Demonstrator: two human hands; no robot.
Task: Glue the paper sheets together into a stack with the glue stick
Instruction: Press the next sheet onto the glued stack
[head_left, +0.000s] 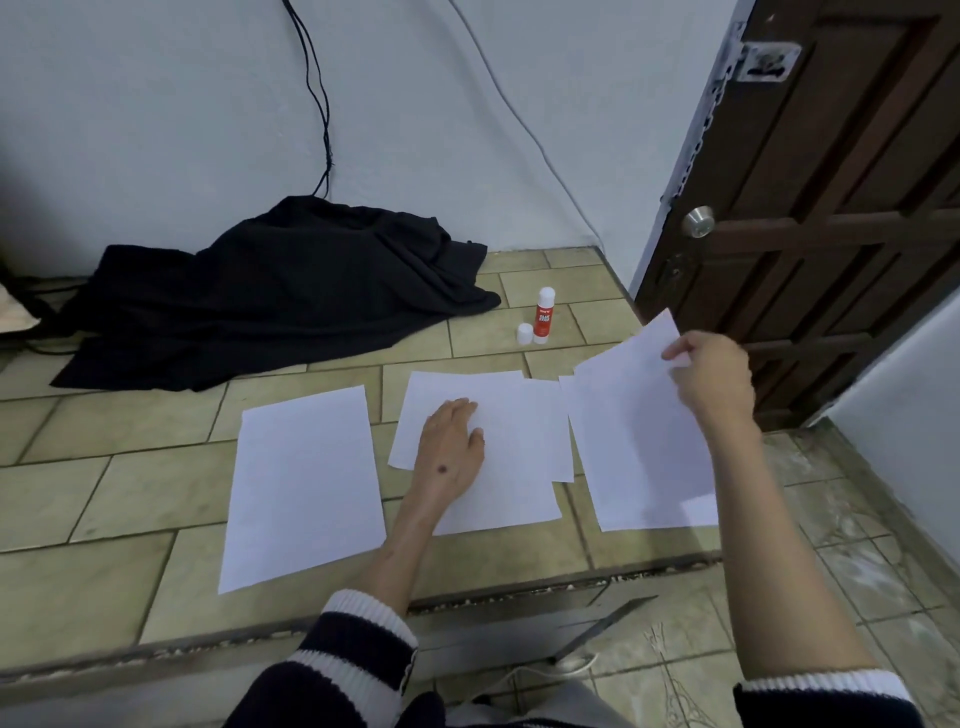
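While left hand (451, 448) flat on middle sheets (511, 441), right-hand fingers (675, 354) pinching a lifted sheet (636, 431).

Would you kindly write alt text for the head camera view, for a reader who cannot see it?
A person's left hand presses flat on overlapping paper sheets on a tiled floor while the right hand pinches a lifted sheet by its top corner. A glue stick stands behind, cap off beside it.

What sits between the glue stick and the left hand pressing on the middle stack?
In the head view, only bare floor tile and the far part of the middle stack lie between the glue stick and the left hand. Its cap stands just beside the stick.
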